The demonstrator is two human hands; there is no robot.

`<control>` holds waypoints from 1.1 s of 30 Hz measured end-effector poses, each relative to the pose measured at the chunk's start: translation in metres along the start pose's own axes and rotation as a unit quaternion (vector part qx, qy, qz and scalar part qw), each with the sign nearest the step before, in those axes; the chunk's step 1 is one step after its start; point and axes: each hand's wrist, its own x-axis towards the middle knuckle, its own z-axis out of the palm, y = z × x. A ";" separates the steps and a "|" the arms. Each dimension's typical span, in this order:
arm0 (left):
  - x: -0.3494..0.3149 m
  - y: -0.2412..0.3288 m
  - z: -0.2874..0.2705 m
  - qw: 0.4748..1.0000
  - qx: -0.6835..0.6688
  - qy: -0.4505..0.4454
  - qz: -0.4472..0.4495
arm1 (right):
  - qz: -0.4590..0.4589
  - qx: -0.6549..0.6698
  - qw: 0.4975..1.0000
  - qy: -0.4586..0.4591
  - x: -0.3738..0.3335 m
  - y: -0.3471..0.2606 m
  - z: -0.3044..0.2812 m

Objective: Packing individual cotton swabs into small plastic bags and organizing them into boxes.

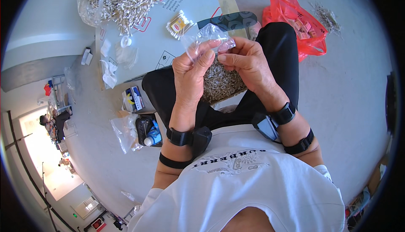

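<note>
Clear plastic bag (210, 31), held up in both hands, sits above the knees, over a container of small pale sticks (223, 82) between the legs. From where I stand, its visible length runs roughly crosswise: the loose, fuller part spreads toward the person's left and away from the body, while a narrower, bunched end points right. With fingers covering much of it, I can't tell which end is the mouth. It is thin, glossy film, crinkled into sharp bright folds. The left hand (188, 74) pinches it between thumb and bent fingers; the right hand (252, 65) has its fingers curled closed on the bunched end. Just beyond lies a squat bundle of cotton swabs (179, 24), white-tipped and yellow-labelled, on a smooth pale tabletop (154, 42), near a bristling heap of loose swabs (130, 2).
</note>
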 end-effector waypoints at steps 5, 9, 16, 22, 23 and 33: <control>-0.002 -0.001 -0.005 1.000 0.006 -0.003 -0.027 | -0.019 0.063 0.997 0.037 0.000 -0.001 -0.010; -0.002 -0.003 -0.002 0.999 0.024 -0.014 -0.025 | -0.072 -0.008 0.997 0.036 -0.001 0.000 -0.003; 0.003 -0.001 -0.002 0.998 0.064 -0.016 -0.018 | 0.032 0.016 0.999 0.040 0.014 -0.010 -0.008; 0.001 -0.007 -0.002 0.999 0.020 -0.016 -0.032 | 0.043 0.052 0.998 -0.011 0.020 -0.007 -0.009; 0.001 -0.009 -0.003 0.999 -0.014 -0.011 -0.037 | 0.055 0.064 0.996 -0.007 0.020 -0.008 -0.008; 0.003 -0.005 0.005 1.000 -0.002 -0.003 -0.009 | 0.041 0.064 0.997 0.007 0.023 -0.004 0.003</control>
